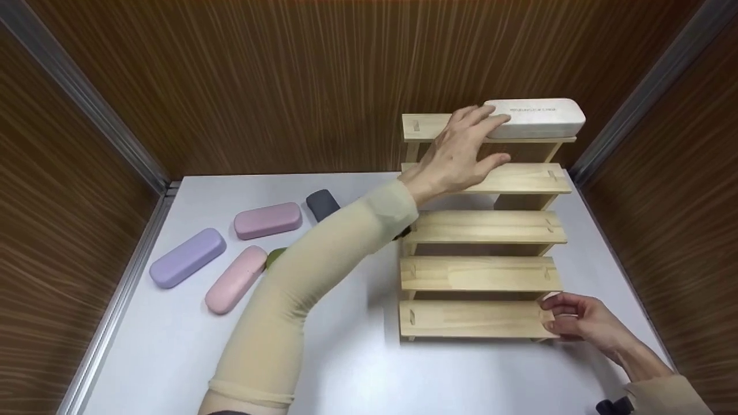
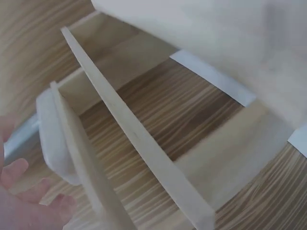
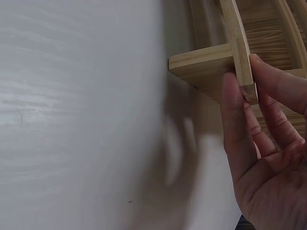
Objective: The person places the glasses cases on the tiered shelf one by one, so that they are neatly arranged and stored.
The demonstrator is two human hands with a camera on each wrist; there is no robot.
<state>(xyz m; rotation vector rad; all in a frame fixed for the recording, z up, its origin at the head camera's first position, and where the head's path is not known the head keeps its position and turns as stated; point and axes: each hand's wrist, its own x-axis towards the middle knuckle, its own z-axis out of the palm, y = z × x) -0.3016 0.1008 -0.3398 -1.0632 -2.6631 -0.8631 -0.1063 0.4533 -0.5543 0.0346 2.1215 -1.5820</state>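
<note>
A white glasses case [image 1: 536, 118] with small lettering lies on the top tier of a stepped wooden rack [image 1: 478, 274], toward its right end. My left hand [image 1: 458, 155] reaches up there, fingers spread and fingertips overlapping the case's left end in the head view. The left wrist view shows those loosely bent fingers [image 2: 36, 201] beside the white case [image 2: 53, 136] at the shelf edge. Low on the right, my right hand [image 1: 591, 325] pinches the right end of the bottom shelf [image 3: 241, 62] between thumb and fingers.
On the white table [image 1: 340, 357] to the left lie a purple case [image 1: 188, 257], a mauve case [image 1: 268, 221], a pink case [image 1: 236, 280] and a dark grey case [image 1: 322, 204]. A green thing [image 1: 275, 256] is mostly behind the left sleeve. Wood-grain panels [image 1: 259, 86] enclose the table.
</note>
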